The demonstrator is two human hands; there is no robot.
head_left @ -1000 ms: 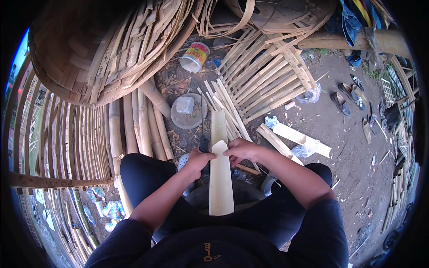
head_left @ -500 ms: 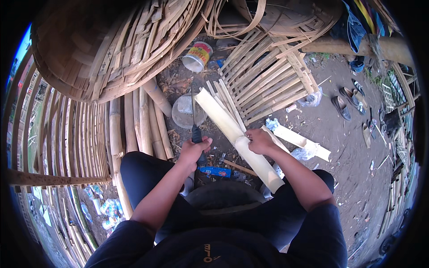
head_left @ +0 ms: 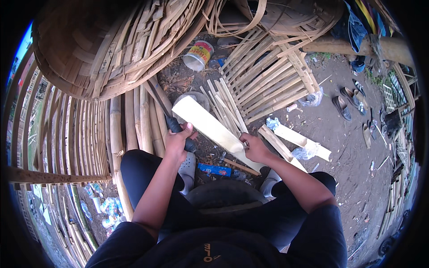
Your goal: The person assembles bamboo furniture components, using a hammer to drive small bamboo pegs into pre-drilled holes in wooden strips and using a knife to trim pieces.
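My left hand (head_left: 179,140) is closed around the dark handle of a long knife (head_left: 173,124). Its blade slants up and to the left, beside the far end of a pale split bamboo piece (head_left: 208,125). This wide, trough-shaped piece runs diagonally in front of me. At its nearer part, my right hand (head_left: 257,148) grips the edge around the node. Just past the bamboo, several narrow bamboo strips (head_left: 225,105) lie on the ground. To the right of my right hand are more split bamboo lengths (head_left: 275,140).
Stacked woven bamboo baskets (head_left: 134,53) loom at the far left above bamboo poles (head_left: 145,120). A slatted bamboo panel (head_left: 268,76) lies ahead, near a round tub (head_left: 198,56). Shoes (head_left: 342,108) sit on the dirt at right. A blue packet (head_left: 214,170) lies between my feet.
The knife has swung from upright to leaning left, and my left hand has shifted slightly left. The bamboo piece has moved left and turned, with my right hand still on it.
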